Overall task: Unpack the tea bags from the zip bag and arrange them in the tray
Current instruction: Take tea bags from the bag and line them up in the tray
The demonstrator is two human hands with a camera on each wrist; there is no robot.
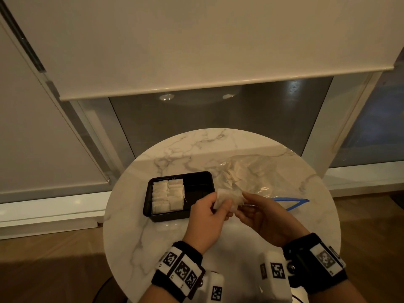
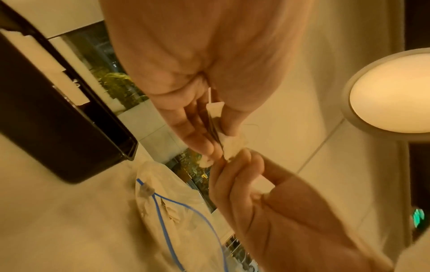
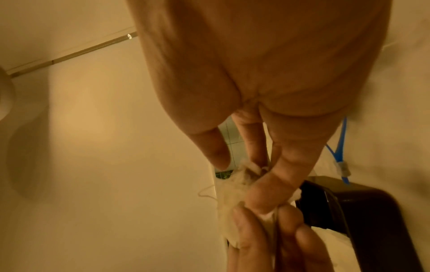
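Note:
A small bunch of white tea bags (image 1: 227, 199) hangs over the table between my two hands. My left hand (image 1: 218, 203) pinches its left side and my right hand (image 1: 243, 200) pinches its right side, which the left wrist view confirms at the tea bags (image 2: 232, 145). The black tray (image 1: 196, 186) sits just left of the hands. Several tea bags (image 1: 167, 196) lie in two neat columns in its left half, and its right half is bare. The clear zip bag (image 1: 251, 173) lies behind the hands with more tea bags inside, its blue zip (image 1: 293, 203) gaping open to the right.
Everything rests on a small round marble table (image 1: 218, 147) whose edge curves close around the tray and bag. Behind it is a window with a lowered roller blind (image 1: 196, 62). Wooden floor (image 1: 54, 270) surrounds the table.

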